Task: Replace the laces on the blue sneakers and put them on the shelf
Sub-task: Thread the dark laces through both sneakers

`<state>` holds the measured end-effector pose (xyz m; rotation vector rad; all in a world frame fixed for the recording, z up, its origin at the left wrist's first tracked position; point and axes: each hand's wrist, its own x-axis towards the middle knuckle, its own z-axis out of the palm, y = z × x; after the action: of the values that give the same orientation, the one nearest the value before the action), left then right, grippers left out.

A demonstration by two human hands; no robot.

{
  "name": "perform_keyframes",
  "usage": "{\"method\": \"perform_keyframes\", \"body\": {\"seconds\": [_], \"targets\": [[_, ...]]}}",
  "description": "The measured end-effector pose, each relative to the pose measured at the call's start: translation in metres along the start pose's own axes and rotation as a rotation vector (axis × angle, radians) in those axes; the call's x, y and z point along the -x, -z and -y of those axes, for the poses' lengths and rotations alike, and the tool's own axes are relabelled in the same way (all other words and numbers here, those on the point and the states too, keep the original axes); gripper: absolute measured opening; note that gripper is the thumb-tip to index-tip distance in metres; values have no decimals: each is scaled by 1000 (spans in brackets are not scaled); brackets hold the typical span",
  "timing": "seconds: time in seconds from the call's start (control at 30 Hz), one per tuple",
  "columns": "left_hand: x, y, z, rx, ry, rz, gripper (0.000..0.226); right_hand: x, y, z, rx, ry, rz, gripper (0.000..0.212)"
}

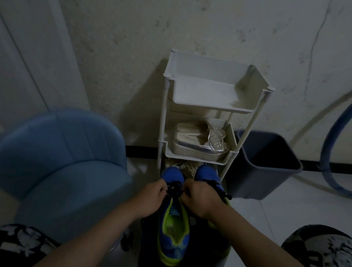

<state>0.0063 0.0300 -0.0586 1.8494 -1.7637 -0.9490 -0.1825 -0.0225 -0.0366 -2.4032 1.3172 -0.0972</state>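
Both hands, left (pixel 152 197) and right (pixel 200 199), are pinching the limp lace (pixel 173 189); the sneaker (pixel 173 224) below looks light, best gripped at its heel.

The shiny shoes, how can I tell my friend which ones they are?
Find the white rack against the wall, between the blue chair and the dark bin. On its middle tray lie the silver sandals, side by side. Unlike the blue sneakers lower down in front, they are pale and glittery, with studded straps and no laces.
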Motion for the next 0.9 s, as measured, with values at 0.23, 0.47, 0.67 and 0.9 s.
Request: {"method": "perform_keyframes", "body": {"seconds": [0.23, 0.47, 0.67, 0.9], "targets": [[-9, 0, 0, 145, 115, -8, 25, -12, 12, -8, 36, 67, 86, 27], [-10, -1, -6, -301, -118, -64, 21, -18, 9, -2, 166, 103, 57, 23], [-11, -2, -8, -461, -213, -13, 18, -21, -1, -1, 218, 146, 69, 26], [-10, -6, -12, -256, -61, -61, 3, -18, -6, 1, 100, 96, 43, 25]]}}
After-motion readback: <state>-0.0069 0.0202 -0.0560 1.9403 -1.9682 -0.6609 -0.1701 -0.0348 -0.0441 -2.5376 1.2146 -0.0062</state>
